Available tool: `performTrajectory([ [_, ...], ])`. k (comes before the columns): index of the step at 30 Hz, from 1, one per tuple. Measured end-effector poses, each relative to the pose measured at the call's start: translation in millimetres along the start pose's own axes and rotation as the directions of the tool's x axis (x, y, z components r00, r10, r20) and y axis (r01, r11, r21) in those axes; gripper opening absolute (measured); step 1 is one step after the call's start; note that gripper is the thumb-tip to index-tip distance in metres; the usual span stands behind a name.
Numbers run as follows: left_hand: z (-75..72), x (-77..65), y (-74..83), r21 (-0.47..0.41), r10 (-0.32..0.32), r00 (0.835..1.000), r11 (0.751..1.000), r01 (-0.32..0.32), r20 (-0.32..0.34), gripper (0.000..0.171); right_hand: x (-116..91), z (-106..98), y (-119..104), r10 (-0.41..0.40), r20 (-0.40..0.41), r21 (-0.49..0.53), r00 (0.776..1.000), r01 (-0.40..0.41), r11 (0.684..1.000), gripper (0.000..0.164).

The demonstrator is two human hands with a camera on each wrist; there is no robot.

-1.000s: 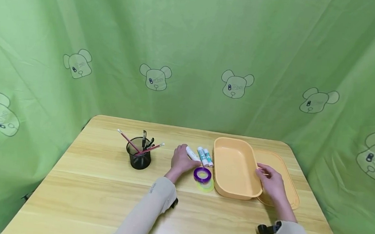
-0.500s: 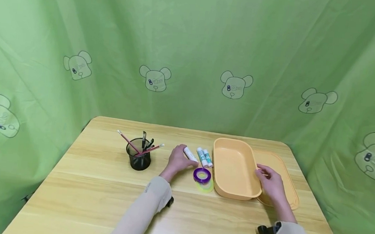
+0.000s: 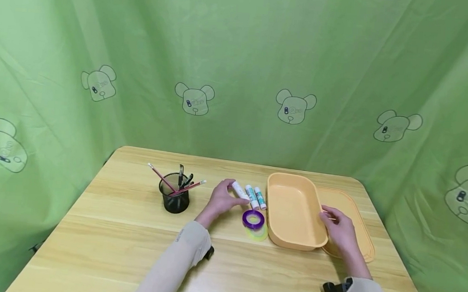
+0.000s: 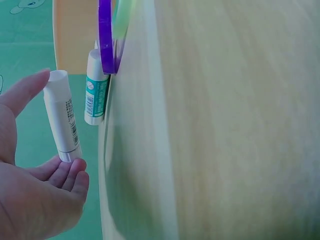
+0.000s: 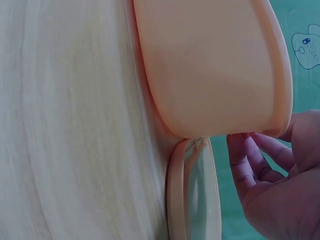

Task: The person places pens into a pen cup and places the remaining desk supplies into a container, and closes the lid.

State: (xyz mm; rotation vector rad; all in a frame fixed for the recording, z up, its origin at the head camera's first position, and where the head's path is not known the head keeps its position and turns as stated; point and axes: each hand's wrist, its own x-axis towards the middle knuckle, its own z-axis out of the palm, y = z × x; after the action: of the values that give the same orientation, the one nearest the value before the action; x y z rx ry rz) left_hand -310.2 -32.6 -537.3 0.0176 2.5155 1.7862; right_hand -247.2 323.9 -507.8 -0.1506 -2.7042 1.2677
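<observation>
My left hand (image 3: 219,202) holds a white glue stick (image 4: 64,117) between thumb and fingertips, one end against the thumb and the other against the fingers. In the left wrist view this glue stick appears tilted and raised off the table. Two more glue sticks with teal labels lie just right of it: a larger one (image 3: 251,197) and a smaller one (image 3: 260,198). On the right, my right hand (image 3: 342,230) pinches the rim of an orange plastic box (image 3: 295,209), thumb and fingertips on either side of the wall. The box is open-topped and holds nothing visible.
A purple tape roll (image 3: 246,223) overlaps a yellow-green one (image 3: 259,236) left of the box. The orange lid (image 3: 355,220) lies partly under the box's right side. A black mesh pen cup (image 3: 175,204) with pencils and pens stands to the left. A green curtain (image 3: 235,132) hangs behind the table.
My left hand and forearm have drawn slightly to the left and back, while the glue stick in the fingers has shifted only a little. The right hand stays on the box rim.
</observation>
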Motion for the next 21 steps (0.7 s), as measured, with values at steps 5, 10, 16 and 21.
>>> performTrajectory([
  [5, -1.2, -2.6, 5.9, -0.048, 0.001, 1.000, 0.999, 0.000, 0.015, 0.103, 1, 1, 1, 0.005, 0.002, 0.007, 1.000, -0.005, 1.000, 0.044],
  [10, -0.3, -3.9, 12.8, -0.078, 0.031, 0.999, 0.997, -0.028, 0.031, 0.100, 1, 0, 1, 0.017, 0.011, 0.015, 1.000, -0.017, 1.000, 0.045],
  [16, 3.1, -4.9, 19.9, -0.083, 0.054, 0.998, 0.995, -0.051, 0.038, 0.099, 1, 0, 1, 0.022, 0.013, 0.020, 1.000, -0.022, 1.000, 0.045],
  [21, 7.0, -4.8, 24.5, -0.069, 0.069, 0.996, 0.995, -0.066, 0.047, 0.099, 1, 1, 3, 0.020, 0.010, 0.011, 1.000, -0.020, 1.000, 0.046],
])
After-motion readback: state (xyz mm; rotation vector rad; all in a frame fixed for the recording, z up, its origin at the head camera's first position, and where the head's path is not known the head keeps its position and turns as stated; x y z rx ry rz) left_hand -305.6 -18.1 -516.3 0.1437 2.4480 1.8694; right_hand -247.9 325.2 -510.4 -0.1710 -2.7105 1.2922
